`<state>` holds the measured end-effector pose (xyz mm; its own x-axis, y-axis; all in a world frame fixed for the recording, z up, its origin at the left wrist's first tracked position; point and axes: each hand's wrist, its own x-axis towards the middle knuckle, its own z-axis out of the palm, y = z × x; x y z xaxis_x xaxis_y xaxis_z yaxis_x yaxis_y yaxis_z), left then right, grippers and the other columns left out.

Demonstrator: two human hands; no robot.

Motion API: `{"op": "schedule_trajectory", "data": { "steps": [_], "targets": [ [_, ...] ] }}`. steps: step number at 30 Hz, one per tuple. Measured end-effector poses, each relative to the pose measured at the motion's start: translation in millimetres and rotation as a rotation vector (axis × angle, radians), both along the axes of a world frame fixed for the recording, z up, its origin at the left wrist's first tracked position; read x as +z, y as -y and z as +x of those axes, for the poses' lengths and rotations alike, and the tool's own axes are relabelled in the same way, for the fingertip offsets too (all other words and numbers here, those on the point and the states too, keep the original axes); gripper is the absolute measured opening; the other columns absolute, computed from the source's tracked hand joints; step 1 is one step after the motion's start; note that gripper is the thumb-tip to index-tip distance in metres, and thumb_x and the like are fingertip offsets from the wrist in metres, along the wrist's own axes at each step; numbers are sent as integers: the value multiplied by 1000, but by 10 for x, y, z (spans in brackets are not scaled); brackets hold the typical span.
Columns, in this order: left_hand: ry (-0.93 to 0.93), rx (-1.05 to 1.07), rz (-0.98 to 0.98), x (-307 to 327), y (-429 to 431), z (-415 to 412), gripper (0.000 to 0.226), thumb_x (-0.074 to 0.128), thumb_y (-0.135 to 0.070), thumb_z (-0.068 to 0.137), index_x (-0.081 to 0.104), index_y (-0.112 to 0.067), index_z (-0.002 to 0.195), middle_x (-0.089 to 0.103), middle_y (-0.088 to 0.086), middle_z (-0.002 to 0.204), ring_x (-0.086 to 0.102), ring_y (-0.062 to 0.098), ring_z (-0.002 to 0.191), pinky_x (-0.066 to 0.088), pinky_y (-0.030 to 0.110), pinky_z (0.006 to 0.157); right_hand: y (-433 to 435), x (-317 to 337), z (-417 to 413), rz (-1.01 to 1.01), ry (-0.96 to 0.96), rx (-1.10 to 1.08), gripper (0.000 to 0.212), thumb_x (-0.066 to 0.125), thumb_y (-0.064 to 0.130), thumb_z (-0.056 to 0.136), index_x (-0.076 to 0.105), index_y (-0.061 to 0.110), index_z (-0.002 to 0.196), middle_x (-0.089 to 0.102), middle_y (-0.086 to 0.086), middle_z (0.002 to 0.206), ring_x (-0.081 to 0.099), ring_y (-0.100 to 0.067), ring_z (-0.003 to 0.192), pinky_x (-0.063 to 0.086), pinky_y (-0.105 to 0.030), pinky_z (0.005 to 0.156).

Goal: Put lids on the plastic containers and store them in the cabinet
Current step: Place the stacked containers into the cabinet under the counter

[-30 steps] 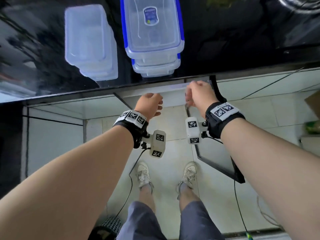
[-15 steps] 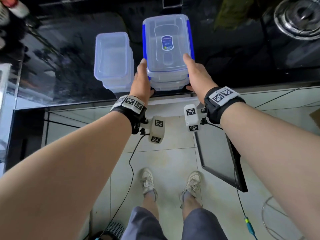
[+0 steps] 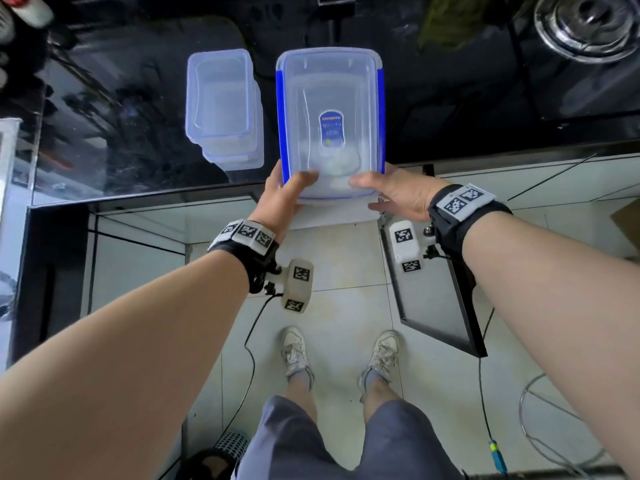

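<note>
Both hands are gripping the lidded container (image 3: 330,98) at its near end. The left hand (image 3: 285,199) is holding the near left corner, with the thumb lying on the lid and the other fingers hidden beneath. The right hand (image 3: 398,192) is holding the near right corner in the same way, thumb pressing on the lid. The container is clear, with blue side clips and a blue label. Its near end is projecting past the front edge of the black countertop (image 3: 467,105). Whether its far end is resting on the countertop cannot be determined.

Just beside it on the left, a stack of open containers (image 3: 223,109) is sitting on the countertop, not touching it. A stove burner (image 3: 585,26) is showing at the far right corner, well apart.

Below the counter, a dark-framed cabinet door (image 3: 440,299) is standing open, swung out under the right forearm. Marker-tagged wristbands (image 3: 464,202) are sitting on both wrists. A cable (image 3: 246,342) is hanging from the left wrist toward the tiled floor (image 3: 339,306), passing just beside the left shoe (image 3: 294,351). A dark mesh basket (image 3: 230,445) is lying near the left leg.
</note>
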<state>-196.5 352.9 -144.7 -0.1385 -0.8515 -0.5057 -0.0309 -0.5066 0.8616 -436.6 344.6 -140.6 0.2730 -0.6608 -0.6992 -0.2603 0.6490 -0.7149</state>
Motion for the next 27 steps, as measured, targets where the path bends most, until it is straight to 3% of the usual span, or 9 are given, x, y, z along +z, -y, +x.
{"op": "schedule_trajectory", "data": {
  "steps": [2,4,6,8,12,16,21,24,27],
  "targets": [
    [-33,-47,14,-64,-165,103,75,77,-35,70,50,-36,140,67,-4,139,63,17,128,47,39,106,-74,-34,-17,72,34,51,103,89,34,79,32,20,165,44,-2,166,43,-19,152,35,-46,127],
    [66,-109,39,-74,-332,177,102,79,-34,60,33,-28,151,63,-3,137,61,13,123,48,31,96,-166,-66,14,91,3,126,89,87,16,84,40,21,159,56,-2,156,50,-23,146,35,-49,127],
    [191,-170,38,-143,-465,244,114,83,-30,55,25,-16,152,62,-4,124,63,4,107,53,21,79,-266,-129,50,69,-69,196,95,92,14,72,43,21,153,64,-3,146,57,-25,139,39,-51,124],
    [268,-216,37,-264,-583,306,116,87,-30,54,24,-11,150,61,-5,116,64,0,97,55,15,69,-390,-217,97,33,-160,248,112,95,28,53,41,20,151,66,-5,142,60,-27,134,45,-50,119],
    [347,-289,108,-643,-789,405,125,91,-41,47,22,-18,149,59,-7,122,65,14,113,60,40,92,-632,-570,144,12,-240,290,106,94,28,57,43,15,149,69,-9,134,65,-28,126,50,-50,114],
    [392,-339,172,-1104,-953,430,123,94,-42,50,25,-21,149,57,-13,123,64,10,114,57,50,102,-829,-1036,150,88,-223,287,91,92,13,75,43,12,152,67,-11,137,63,-30,129,50,-50,115],
    [364,-346,272,-1574,-1074,339,118,90,-42,51,30,-19,149,60,5,135,65,24,120,57,55,101,-985,-1571,128,213,-162,206,85,88,4,79,44,12,151,66,-11,141,61,-28,133,47,-50,118],
    [308,-331,304,-1853,-983,262,91,80,-45,56,51,-20,139,69,12,126,67,27,114,55,58,102,-932,-1835,100,277,-110,116,77,85,12,86,44,19,151,63,-6,146,57,-24,139,42,-50,121],
    [195,-127,385,-2104,-754,197,66,76,-49,55,68,-20,114,72,6,113,64,18,101,56,52,106,-729,-2065,120,266,-58,-15,68,80,26,93,46,16,151,60,-5,148,55,-20,136,46,-43,117]
  ]
}}
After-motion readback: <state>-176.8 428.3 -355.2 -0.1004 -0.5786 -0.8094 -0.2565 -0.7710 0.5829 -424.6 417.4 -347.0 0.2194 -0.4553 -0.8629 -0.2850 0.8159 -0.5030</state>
